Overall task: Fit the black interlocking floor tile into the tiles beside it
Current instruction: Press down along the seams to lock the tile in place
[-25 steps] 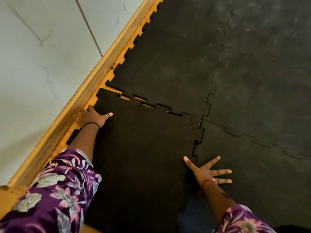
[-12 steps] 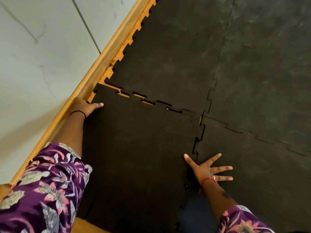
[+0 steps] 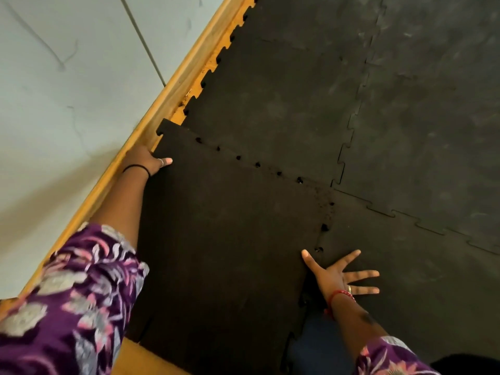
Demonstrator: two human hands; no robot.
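So the loose black interlocking foam floor tile [image 3: 224, 239] is lying on the floor next to the orange wooden skirting board [image 3: 173, 96], with its far edge meeting the laid dark tile beyond it [image 3: 270, 98] and its right edge meeting the laid dark tile on the right [image 3: 419, 280]. The left hand [image 3: 147, 161] curls over the tile's wall-side edge, gripping it; the right hand [image 3: 334, 277] is splayed flat with fingers spread, holding nothing, pressing at the right seam. Honestly the trick here looks like pressing down tab by tab along both seams, since small dark gaps show between the teeth, so they're probably not fully seated. The tile itself is matte, slightly rough, darker and cleaner than its scuffed neighbours, and its far-left corner tab pokes out toward the skirting.
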